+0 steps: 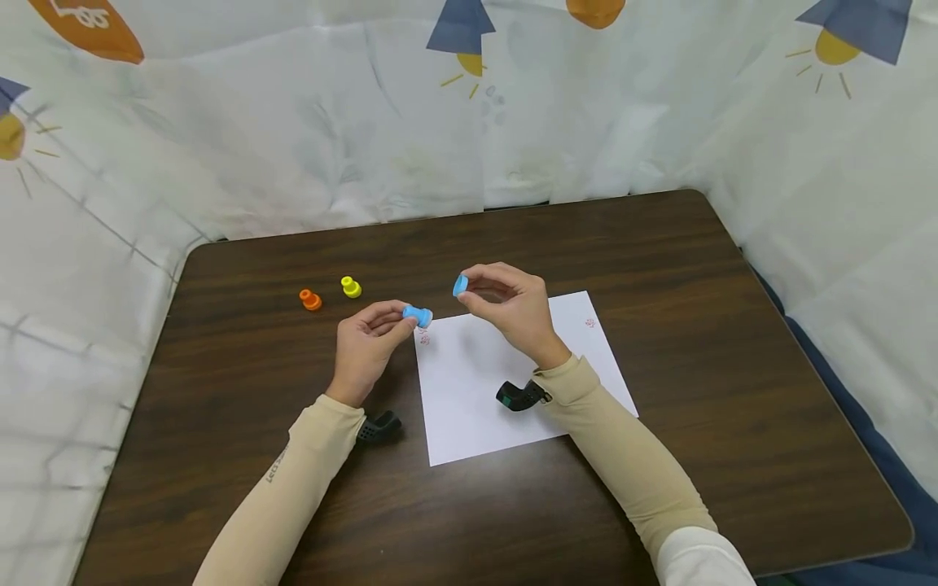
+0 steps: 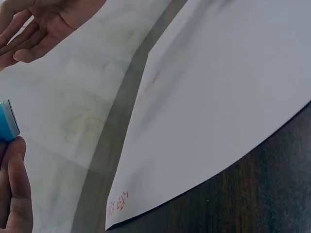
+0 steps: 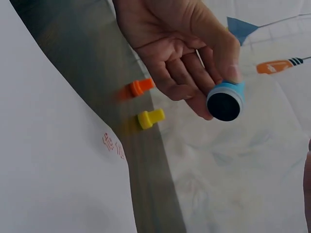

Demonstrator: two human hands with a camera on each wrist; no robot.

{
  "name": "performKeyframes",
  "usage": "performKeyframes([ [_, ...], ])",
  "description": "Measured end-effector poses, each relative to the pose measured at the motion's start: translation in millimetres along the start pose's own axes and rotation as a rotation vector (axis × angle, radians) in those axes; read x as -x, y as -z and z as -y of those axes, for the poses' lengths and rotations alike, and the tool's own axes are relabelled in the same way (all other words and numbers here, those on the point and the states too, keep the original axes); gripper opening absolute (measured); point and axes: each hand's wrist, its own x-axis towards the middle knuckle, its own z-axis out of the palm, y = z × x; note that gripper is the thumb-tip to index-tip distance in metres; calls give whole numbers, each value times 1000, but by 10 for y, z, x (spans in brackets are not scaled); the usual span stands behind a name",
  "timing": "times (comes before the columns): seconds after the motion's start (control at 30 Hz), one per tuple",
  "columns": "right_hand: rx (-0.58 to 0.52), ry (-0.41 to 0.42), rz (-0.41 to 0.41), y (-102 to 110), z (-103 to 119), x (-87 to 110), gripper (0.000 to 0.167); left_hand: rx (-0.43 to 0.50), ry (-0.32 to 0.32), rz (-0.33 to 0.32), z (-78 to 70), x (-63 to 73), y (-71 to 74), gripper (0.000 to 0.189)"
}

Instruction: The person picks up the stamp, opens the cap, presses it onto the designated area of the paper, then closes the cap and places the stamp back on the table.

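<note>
My left hand [image 1: 361, 350] pinches a small light-blue stamp [image 1: 417, 315] between thumb and fingers, over the left edge of the paper. Its round dark face [image 3: 224, 107] is exposed and turned outward in the right wrist view. To the right and a little higher, my right hand [image 1: 516, 313] pinches a short blue cap [image 1: 460, 285] at its fingertips. The cap and the stamp are apart. Beneath both hands lies a white sheet of paper [image 1: 469, 399]. Small red marks [image 1: 589, 323] show near its upper right corner, and more red marks [image 2: 118, 203] near another corner.
On the dark wooden table [image 1: 220, 366], an orange stamp [image 1: 311, 299] and a yellow stamp [image 1: 351, 286] stand left of the paper, beyond my left hand. White printed curtains [image 1: 293, 146] hang behind and beside the table.
</note>
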Motion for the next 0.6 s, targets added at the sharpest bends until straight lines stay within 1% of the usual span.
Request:
performKeyframes([
  [0.1,0,-13,1,36,23,-2,28,-50,-5,26,0,-2,5,32],
  [0.17,-2,-12,5,57,30,0,28,-68,-13,33,-1,-1,8,32],
  [0.27,-5,0,5,92,37,-2,28,-95,-15,45,2,-7,19,32],
  [0.6,-24,36,5,178,48,-16,28,-231,-5,89,64,-11,88,30],
])
